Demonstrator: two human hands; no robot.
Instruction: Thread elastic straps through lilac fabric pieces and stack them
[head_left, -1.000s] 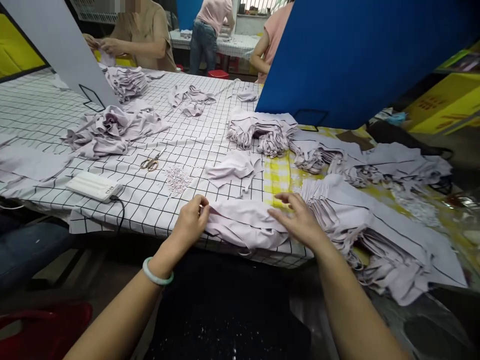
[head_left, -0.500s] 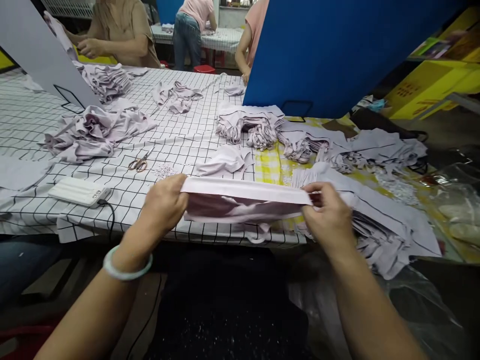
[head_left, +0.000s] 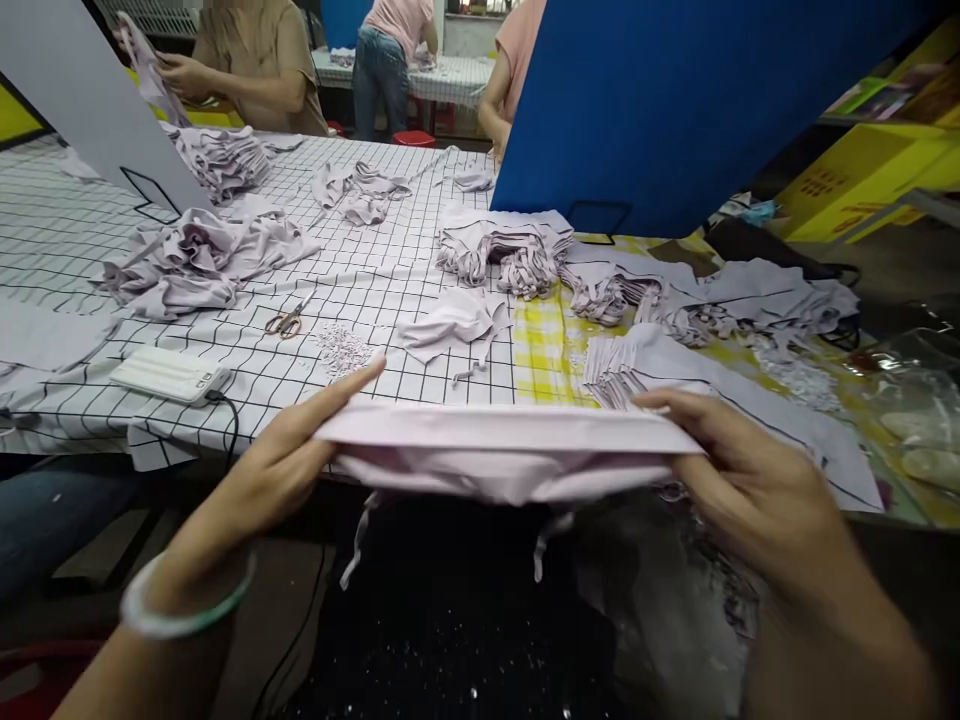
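A pale lilac fabric piece (head_left: 502, 450) is stretched flat between both my hands, lifted off the table's near edge, with thin straps dangling below it. My left hand (head_left: 289, 460), a green bangle on its wrist, grips the piece's left end, index finger lying along the edge. My right hand (head_left: 750, 475) grips its right end, fingers extended along the top. A fanned stack of similar lilac pieces (head_left: 645, 365) lies on the table just beyond my right hand.
On the checked tablecloth (head_left: 375, 290) lie scissors (head_left: 289, 320), a white power bank (head_left: 169, 373) with a cable, small scraps (head_left: 341, 347) and several fabric heaps (head_left: 191, 260). A blue board (head_left: 675, 100) stands at right. Other people work at the far side.
I picked the lilac piece up off the table edge, then pulled it closer and stretched it wider, flattening it edge-on between my hands.
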